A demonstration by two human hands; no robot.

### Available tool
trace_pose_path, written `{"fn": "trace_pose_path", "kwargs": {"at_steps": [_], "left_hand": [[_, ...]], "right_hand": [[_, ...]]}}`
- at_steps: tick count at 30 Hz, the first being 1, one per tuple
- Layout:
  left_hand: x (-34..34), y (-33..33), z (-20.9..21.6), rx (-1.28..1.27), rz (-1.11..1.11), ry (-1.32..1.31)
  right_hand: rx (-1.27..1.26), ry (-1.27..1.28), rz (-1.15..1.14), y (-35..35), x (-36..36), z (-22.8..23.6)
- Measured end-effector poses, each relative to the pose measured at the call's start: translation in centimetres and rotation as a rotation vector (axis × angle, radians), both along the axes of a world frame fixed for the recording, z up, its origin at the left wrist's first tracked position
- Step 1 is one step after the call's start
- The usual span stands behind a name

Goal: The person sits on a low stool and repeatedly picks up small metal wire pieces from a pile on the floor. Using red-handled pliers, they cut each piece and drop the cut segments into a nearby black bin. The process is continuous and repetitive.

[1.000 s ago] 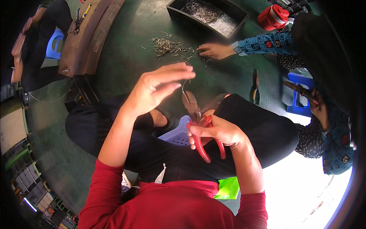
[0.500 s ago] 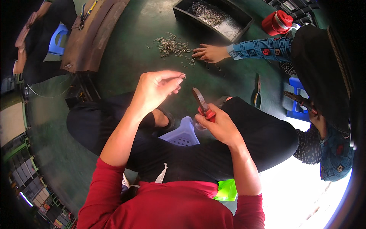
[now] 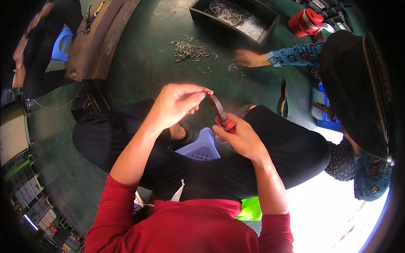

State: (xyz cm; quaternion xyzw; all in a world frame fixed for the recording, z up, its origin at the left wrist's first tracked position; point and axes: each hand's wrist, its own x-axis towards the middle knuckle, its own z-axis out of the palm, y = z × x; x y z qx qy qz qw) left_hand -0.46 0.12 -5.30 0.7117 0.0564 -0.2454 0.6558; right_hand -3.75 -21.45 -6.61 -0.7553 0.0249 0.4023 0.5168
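Note:
My right hand grips a pair of red-handled pliers, its jaws pointing up and to the left. Thumb and forefinger of my left hand are pinched together at the tip of the jaws. Whatever small piece sits in that pinch is mostly hidden; only a dark speck shows there. Beyond my hands, a pile of small bent metal hooks lies on the green floor. A smaller scatter of hooks is to its right, close to a co-worker's blurred hand.
A black tray of metal pieces stands at the back, with a red jug to its right. Another pair of pliers lies right of my knee. A lavender plastic stool is between my legs. Wooden boards are at far left.
My left hand has moved right, bringing its pinched fingertips to the pliers' jaws. The co-worker's hand has drawn right, away from the pile, with a few hooks now apart from it.

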Motion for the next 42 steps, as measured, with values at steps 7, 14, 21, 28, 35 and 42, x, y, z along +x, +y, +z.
{"fn": "trace_pose_path", "kwargs": {"at_steps": [7,14,21,28,35,42], "left_hand": [[-0.1,0.1,-0.1,0.08,-0.038,-0.068],[-0.3,0.1,-0.5,0.119,-0.053,-0.155],[-0.6,-0.2,-0.1,-0.022,-0.037,-0.003],[-1.3,-1.1,0.7,-0.005,-0.136,-0.026],[-2.7,-2.7,0.1,0.189,-0.02,-0.241],[-3.3,-3.2,0.6,0.156,0.042,-0.204]], "right_hand": [[-0.06,-0.004,0.016,0.0,0.1,0.3],[-0.086,-0.014,0.028,0.1,0.1,0.5],[-0.162,-0.15,-0.032,0.5,-0.3,0.9],[-0.201,-0.322,-0.098,0.8,-0.6,0.3],[-0.23,-0.481,-0.14,1.2,-0.8,-1.2],[-0.282,-0.458,-0.168,1.5,-0.9,-1.6]]}}
